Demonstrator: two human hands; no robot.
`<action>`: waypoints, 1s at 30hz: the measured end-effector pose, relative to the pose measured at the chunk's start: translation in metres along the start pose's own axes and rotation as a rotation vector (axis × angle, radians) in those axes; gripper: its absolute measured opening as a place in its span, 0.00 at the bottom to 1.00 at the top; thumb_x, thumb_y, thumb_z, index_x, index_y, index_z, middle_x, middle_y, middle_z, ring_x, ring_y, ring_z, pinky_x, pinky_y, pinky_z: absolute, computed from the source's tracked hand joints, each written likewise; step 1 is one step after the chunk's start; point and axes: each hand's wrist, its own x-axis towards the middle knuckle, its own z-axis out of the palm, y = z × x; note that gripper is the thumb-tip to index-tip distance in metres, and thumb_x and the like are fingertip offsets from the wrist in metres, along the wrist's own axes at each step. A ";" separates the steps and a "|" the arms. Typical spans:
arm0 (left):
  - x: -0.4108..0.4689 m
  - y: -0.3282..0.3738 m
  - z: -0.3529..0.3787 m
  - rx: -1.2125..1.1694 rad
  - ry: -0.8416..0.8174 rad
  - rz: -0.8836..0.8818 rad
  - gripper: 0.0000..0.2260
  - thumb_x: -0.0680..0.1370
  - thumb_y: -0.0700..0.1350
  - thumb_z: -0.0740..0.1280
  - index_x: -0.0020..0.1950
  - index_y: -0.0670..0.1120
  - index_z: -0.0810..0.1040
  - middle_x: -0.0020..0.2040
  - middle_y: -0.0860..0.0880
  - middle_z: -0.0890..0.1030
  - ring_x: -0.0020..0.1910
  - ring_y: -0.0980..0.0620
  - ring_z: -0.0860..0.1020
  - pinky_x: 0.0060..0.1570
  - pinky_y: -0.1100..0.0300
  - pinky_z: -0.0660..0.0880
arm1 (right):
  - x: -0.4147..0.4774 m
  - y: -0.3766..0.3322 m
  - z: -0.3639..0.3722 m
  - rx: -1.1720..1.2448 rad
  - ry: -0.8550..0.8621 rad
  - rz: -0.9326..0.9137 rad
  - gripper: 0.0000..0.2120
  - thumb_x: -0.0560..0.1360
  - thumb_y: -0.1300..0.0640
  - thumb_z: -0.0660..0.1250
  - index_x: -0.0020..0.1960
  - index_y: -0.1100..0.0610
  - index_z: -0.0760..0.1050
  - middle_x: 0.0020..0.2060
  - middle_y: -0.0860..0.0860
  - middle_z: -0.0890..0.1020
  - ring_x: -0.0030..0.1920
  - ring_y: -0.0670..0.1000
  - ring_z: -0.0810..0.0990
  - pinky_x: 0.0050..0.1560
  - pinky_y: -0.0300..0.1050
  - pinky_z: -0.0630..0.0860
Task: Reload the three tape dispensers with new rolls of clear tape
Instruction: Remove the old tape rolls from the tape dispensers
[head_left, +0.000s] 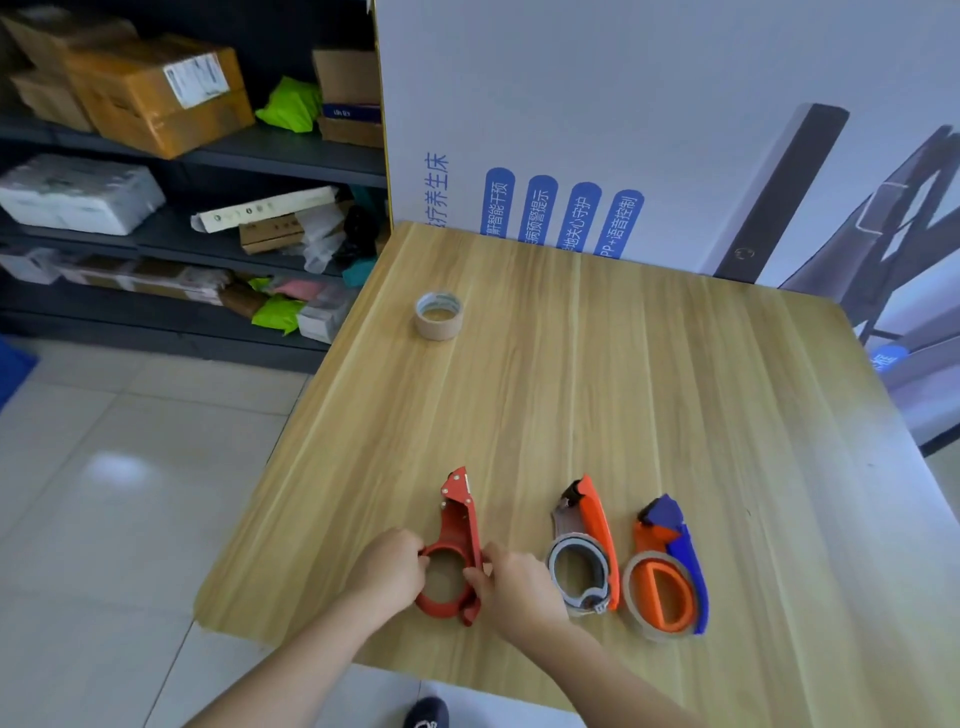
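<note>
Hands: left hand (389, 569) and right hand (511, 582) both hold the red dispenser (460, 519) by its ring, bottom middle.
Next to it: orange dispenser (597, 525) and blue dispenser (685, 556), each with tape, just right.
Roll: tape roll (439, 314) alone, far up the table (623, 389).
Behind: shelves (182, 156) with boxes, upper left; big board (623, 104) at the back.
</note>
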 end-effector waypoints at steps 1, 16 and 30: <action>0.000 0.004 -0.005 0.022 0.039 0.000 0.09 0.79 0.45 0.60 0.42 0.45 0.76 0.43 0.48 0.77 0.45 0.45 0.79 0.37 0.58 0.69 | 0.000 0.001 -0.005 -0.001 -0.001 0.007 0.17 0.79 0.44 0.59 0.57 0.56 0.75 0.49 0.55 0.84 0.52 0.58 0.81 0.45 0.47 0.74; 0.015 0.116 0.026 0.187 -0.157 0.426 0.13 0.80 0.51 0.61 0.59 0.46 0.76 0.59 0.45 0.76 0.60 0.43 0.74 0.57 0.49 0.72 | -0.011 0.083 -0.064 -0.286 0.152 0.339 0.13 0.76 0.51 0.66 0.59 0.54 0.74 0.55 0.50 0.78 0.59 0.52 0.73 0.54 0.43 0.71; 0.042 0.169 0.015 -0.377 0.062 -0.015 0.05 0.76 0.43 0.68 0.43 0.51 0.83 0.40 0.49 0.84 0.37 0.50 0.78 0.34 0.60 0.72 | 0.016 0.116 -0.113 0.792 -0.013 0.323 0.21 0.76 0.41 0.63 0.64 0.52 0.73 0.47 0.50 0.81 0.44 0.49 0.80 0.44 0.44 0.80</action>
